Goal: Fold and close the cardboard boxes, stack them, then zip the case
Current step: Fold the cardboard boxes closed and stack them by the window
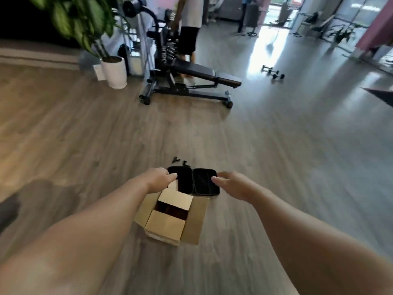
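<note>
On wood-plank floor (255, 167): brown cardboard box (172, 218) flaps still open, unstacked; black zip case (194, 182) lies open flat behind. Left hand (160, 177), right hand (229, 183) reach case, fingers loosely curled, holding nothing.

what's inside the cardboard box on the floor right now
The cardboard box is partly open: two flaps leave a gap showing a dark, reddish-brown interior. Nothing inside can be made out; the flaps and shadow cover the rest.
</note>
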Tool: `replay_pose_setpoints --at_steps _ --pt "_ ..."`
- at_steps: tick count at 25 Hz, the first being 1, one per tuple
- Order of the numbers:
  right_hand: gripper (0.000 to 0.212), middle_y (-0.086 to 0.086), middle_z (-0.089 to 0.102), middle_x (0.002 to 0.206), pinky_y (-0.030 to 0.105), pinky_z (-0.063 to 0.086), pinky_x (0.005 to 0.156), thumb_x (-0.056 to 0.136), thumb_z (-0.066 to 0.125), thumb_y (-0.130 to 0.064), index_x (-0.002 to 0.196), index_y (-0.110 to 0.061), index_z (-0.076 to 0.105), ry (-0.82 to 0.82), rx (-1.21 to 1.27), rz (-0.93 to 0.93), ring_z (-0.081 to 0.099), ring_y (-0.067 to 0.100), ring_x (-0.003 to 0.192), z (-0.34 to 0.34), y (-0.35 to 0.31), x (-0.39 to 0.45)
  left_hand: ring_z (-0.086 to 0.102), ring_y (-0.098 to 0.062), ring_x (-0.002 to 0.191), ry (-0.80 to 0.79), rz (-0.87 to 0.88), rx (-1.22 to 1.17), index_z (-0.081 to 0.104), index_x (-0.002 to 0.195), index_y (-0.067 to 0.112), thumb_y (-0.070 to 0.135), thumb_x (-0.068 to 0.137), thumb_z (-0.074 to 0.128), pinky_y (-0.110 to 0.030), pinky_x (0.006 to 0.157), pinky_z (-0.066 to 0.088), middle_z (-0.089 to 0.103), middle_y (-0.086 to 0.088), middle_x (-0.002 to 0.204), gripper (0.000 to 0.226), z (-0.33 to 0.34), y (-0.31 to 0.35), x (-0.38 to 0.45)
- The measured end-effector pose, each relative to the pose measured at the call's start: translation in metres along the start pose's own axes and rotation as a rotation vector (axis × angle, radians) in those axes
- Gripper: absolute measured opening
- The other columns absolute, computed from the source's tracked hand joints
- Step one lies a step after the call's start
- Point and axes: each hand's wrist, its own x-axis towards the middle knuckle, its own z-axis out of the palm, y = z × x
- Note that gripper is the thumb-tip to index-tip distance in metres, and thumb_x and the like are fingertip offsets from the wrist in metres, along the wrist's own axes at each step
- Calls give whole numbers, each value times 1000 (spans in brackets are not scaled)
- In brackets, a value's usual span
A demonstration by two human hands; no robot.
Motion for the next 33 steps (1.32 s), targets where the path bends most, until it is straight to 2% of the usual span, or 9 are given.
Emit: replay_pose_setpoints --at_steps 4,9,13,18,21,24,26,30,33 --pt "33 -1 65 104 32 45 75 97 46 -60 102 -28 56 -99 -87 -147 60 23 99 -24 0 102 50 -25 130 85 -159 -88 58 137 15 54 102 35 -40 106 40 55 -8 143 57 -1 1 50" --pt "63 6 51 150 37 40 108 100 46 -58 150 -19 45 -290 -242 -353 48 27 136 -8 18 233 46 -27 134 182 -448 -238 54 141 12 54 103 34 -36 105 36 49 -10 149 60 42 -12 114" --pt "56 5 62 137 38 47 99 97 50 -59 139 -23 56 -408 -271 -438 59 26 122 37 54 313 52 -25 126 215 -631 -384 57 136 14 56 102 33 -38 104 40 54 -6 142 60 122 -24 155" --pt "78 0 46 154 32 40 91 91 52 -68 156 -29 35 -552 -342 -349 49 24 134 134 114 392 53 -30 125 187 -763 -466 61 129 13 56 102 33 -39 104 42 58 -12 138 59 248 -71 195" --pt "76 1 49 151 32 42 87 91 57 -63 155 -30 34 -535 -388 -384 53 24 130 219 153 445 55 -31 119 186 -845 -453 62 125 11 59 100 31 -36 93 43 59 -14 135 62 339 -116 229" --pt "79 3 46 151 30 43 80 89 66 -54 156 -29 33 -449 -423 -418 53 25 126 291 192 490 61 -22 89 199 -927 -494 59 105 11 65 98 31 -33 71 42 66 -7 105 61 420 -161 265" --pt "87 6 43 150 27 43 69 84 72 -51 157 -30 29 -379 -463 -428 54 25 113 334 218 521 58 -16 81 236 -959 -541 59 110 10 67 96 32 -32 66 40 62 -1 93 64 469 -190 288" --pt "105 8 42 145 34 50 71 72 82 -53 156 -39 21 -316 -406 -423 51 25 106 382 249 574 59 -20 104 441 -919 -808 58 127 19 67 90 47 -32 78 40 63 0 118 61 525 -237 325" --pt "102 6 51 140 41 52 80 67 81 -57 151 -46 25 -277 -444 -552 54 30 116 402 251 590 58 -17 66 642 -793 -949 62 87 16 54 82 63 -32 61 43 60 7 70 38 534 -255 343"
